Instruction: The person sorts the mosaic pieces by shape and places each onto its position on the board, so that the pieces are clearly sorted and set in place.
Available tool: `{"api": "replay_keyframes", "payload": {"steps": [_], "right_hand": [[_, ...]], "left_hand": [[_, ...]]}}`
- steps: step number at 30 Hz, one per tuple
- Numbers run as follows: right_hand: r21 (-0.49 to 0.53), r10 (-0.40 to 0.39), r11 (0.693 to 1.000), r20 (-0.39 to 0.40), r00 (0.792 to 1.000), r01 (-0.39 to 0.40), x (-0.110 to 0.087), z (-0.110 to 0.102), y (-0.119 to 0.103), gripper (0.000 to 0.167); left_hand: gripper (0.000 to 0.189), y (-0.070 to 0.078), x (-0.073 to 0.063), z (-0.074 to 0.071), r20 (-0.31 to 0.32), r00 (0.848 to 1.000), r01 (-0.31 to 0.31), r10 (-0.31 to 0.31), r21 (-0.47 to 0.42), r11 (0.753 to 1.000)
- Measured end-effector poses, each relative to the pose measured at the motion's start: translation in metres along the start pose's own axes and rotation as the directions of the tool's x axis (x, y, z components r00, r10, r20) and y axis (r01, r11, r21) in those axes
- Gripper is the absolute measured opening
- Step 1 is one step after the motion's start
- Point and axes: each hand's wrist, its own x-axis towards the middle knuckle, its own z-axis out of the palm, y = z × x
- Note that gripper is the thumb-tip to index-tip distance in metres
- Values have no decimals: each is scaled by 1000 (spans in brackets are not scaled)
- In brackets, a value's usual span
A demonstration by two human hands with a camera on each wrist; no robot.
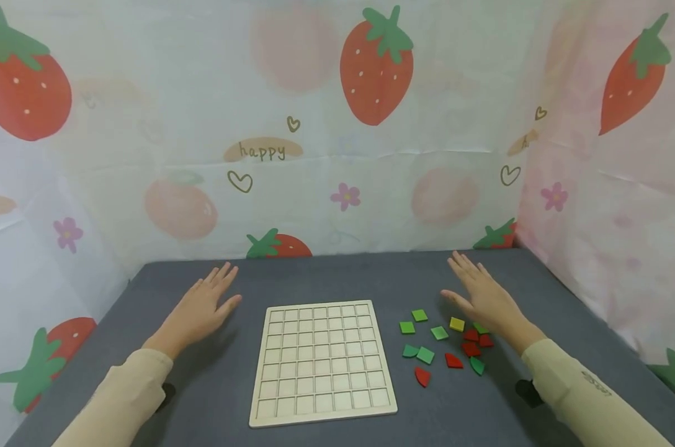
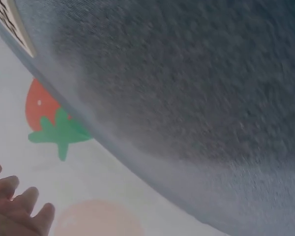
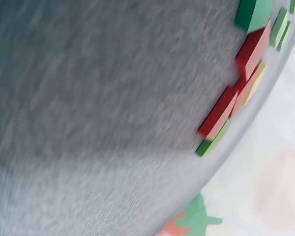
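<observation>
strawberry-printed cloth (image 1: 298,211) backs our table (image 1: 337,279); tiles (image 1: 439,333) lie near, mostly left of, our empty, outstretched right grip (image 1: 488,304), well apart from our equally empty left grip (image 1: 200,310).

Free room lies left of the grid board (image 1: 322,363) — tiles (image 1: 425,355) clutter its right.

Strawberry-print cloth (image 1: 337,136) screening a dark table (image 1: 326,279) suggests a booth.
</observation>
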Motion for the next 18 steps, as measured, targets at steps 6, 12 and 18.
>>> {"api": "replay_keyframes", "payload": {"steps": [6, 12, 18], "right_hand": [[109, 52, 993, 31, 998, -55, 0, 2, -9, 76], [220, 96, 970, 37, 995, -102, -1, 3, -19, 77], [299, 110, 949, -2, 994, -104, -2, 8, -29, 76]], "left_hand": [[72, 5, -3, 1, 44, 997, 75, -69, -141, 987], [80, 8, -6, 2, 88, 986, 159, -143, -233, 959], [82, 13, -9, 5, 133, 968, 240, -211, -260, 935]]}}
